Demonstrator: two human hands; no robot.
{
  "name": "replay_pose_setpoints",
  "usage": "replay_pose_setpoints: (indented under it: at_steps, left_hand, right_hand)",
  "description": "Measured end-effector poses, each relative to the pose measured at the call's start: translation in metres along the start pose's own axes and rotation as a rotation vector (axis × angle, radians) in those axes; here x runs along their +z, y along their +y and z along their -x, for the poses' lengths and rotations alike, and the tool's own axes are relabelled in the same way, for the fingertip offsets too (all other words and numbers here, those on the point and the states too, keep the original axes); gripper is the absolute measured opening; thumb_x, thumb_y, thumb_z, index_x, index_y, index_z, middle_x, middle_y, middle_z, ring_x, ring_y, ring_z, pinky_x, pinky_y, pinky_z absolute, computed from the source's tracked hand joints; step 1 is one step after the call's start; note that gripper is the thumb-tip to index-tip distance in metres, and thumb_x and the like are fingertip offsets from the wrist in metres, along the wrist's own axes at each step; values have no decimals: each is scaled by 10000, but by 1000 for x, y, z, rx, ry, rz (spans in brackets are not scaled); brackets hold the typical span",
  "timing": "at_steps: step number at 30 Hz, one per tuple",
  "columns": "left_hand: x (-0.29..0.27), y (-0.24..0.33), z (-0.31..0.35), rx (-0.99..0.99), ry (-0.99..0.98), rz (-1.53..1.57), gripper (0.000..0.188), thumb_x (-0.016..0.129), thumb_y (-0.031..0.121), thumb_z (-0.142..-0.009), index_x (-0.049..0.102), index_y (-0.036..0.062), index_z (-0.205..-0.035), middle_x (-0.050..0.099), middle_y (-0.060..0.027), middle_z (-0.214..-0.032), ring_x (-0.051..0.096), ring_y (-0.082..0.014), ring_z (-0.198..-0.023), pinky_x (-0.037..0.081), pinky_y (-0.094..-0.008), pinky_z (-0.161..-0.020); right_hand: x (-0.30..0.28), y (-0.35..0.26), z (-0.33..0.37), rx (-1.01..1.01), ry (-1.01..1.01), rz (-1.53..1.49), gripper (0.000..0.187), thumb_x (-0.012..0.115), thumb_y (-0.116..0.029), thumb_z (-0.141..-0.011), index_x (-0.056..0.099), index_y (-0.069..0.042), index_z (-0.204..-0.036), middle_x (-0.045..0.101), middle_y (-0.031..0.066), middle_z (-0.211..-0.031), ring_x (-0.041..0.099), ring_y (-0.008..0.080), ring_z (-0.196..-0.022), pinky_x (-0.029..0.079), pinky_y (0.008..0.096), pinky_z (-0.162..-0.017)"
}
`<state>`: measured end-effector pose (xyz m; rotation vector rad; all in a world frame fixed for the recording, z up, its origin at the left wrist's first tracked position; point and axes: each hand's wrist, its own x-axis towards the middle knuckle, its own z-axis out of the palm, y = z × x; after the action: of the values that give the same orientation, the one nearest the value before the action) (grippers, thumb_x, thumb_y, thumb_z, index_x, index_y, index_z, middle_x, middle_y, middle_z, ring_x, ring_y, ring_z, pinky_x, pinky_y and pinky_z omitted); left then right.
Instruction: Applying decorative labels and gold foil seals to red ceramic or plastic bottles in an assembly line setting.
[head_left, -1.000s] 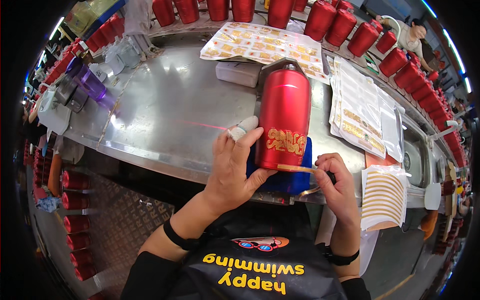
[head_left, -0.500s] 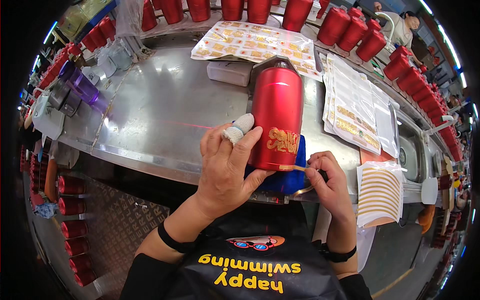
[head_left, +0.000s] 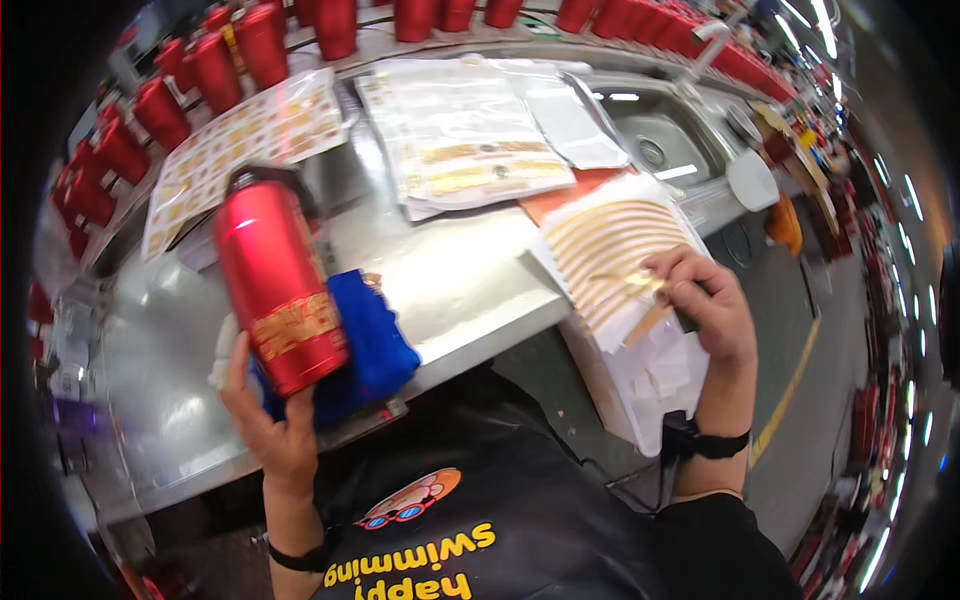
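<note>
A shiny red metal bottle point(head_left: 262, 240) leans over the left part of the steel bench, its gold pattern point(head_left: 297, 325) facing up near the base. My left hand point(head_left: 268, 425) grips its lower end, thumb and fingers on either side; a white covering is on one finger. Under and beside the base lies a blue cloth point(head_left: 372, 335). At the right, my right hand point(head_left: 712, 305) pinches a small gold strip point(head_left: 642, 284), smeared by motion, above a white sheet of curved gold strips point(head_left: 600, 240).
Sheets of gold stickers point(head_left: 250, 130) and a stack of clear-covered sheets point(head_left: 460, 130) lie along the back. A sink point(head_left: 655, 135) is set in at the far right. More red bottles point(head_left: 260, 50) line the far edge. White paper point(head_left: 665, 385) hangs below the bench edge.
My view has turned right. My right hand has left the bottle's base and moved right, over the sheet of gold strips. My left hand still holds the bottle, which is now tilted.
</note>
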<state>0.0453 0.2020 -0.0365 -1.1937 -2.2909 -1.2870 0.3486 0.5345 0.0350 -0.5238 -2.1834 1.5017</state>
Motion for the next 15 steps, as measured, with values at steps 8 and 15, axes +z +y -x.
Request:
replay_pose_setpoints:
  at_steps: [8,15]
  left_hand:
    - [12,-2,4,-48,18,174,622,616,283,-937,358,-39,-1402,437,-167,-1394,418,-280,-1278,260,-380,-1102]
    - [9,-3,9,-53,15,176,646,592,302,-951,314,-43,-1420,404,-165,-1406,434,-263,-1253,323,-370,-1061]
  right_hand:
    - [-136,89,114,529,765,20,159,658,-219,-897,625,-66,-869,607,-11,-834,528,69,-696,434,247,-590]
    - [-219,238,158,802,943,541,295,623,-333,-884,664,-51,-806,598,18,-701,520,139,-636,415,326,-581]
